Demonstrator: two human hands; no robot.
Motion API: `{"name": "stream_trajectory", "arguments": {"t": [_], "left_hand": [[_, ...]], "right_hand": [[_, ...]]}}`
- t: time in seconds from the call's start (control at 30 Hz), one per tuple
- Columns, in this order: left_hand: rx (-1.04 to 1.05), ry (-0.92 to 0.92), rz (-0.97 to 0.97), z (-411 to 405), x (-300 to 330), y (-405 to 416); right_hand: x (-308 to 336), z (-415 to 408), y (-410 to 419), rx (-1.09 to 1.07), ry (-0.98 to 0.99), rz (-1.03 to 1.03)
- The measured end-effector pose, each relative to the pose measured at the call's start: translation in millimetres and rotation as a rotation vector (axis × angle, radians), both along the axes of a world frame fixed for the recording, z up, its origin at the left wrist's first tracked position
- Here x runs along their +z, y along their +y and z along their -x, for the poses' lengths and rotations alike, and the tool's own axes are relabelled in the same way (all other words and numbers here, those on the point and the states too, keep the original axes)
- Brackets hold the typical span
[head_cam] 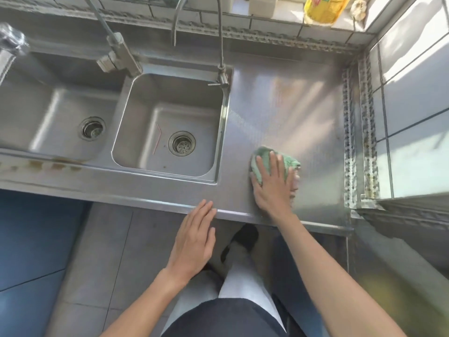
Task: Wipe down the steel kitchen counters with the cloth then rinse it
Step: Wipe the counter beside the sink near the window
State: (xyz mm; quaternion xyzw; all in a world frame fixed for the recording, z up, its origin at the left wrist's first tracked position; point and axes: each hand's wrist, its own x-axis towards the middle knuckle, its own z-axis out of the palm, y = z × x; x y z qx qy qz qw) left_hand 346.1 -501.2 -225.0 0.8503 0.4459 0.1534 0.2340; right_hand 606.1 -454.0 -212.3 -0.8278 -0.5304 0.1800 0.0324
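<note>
Steel kitchen counter (pixel 286 113) runs along a tiled wall and ends at a tiled side wall on the right, sunlight streaking across it. Two sink basins are set in the counter: the left basin (pixel 48 113) at the far left, the right basin (pixel 170 122) mid-counter, each with a drain strainer. A thin red bent straw (pixel 157 138) lies on the floor of the right basin beside its drain. Gooseneck tap (pixel 220 45) stands at the right basin's back right corner. On the tiled ledge behind sits a yellow bag (pixel 323 8).

My right hand (pixel 273 183) is flat, palm down, fingers spread and extended, pressing the green cloth (pixel 264 158) onto the counter just right of the right basin, close to the counter's front edge. Not gripping it, just pushing down; cloth is bunched and sticks out past my fingertips and to the right.

My left hand (pixel 194 237) is open and empty, fingers straight and together, fingertips at the counter's front edge, rest of the hand out over the floor. Cannot tell if it touches the edge
</note>
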Motion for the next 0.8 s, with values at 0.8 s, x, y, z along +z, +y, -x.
{"name": "stream_trajectory", "arguments": {"t": [0.8], "left_hand": [[0.434, 0.221, 0.058, 137, 6, 46]], "right_hand": [[-8, 194, -5, 0.731, -0.039, -0.017]]}}
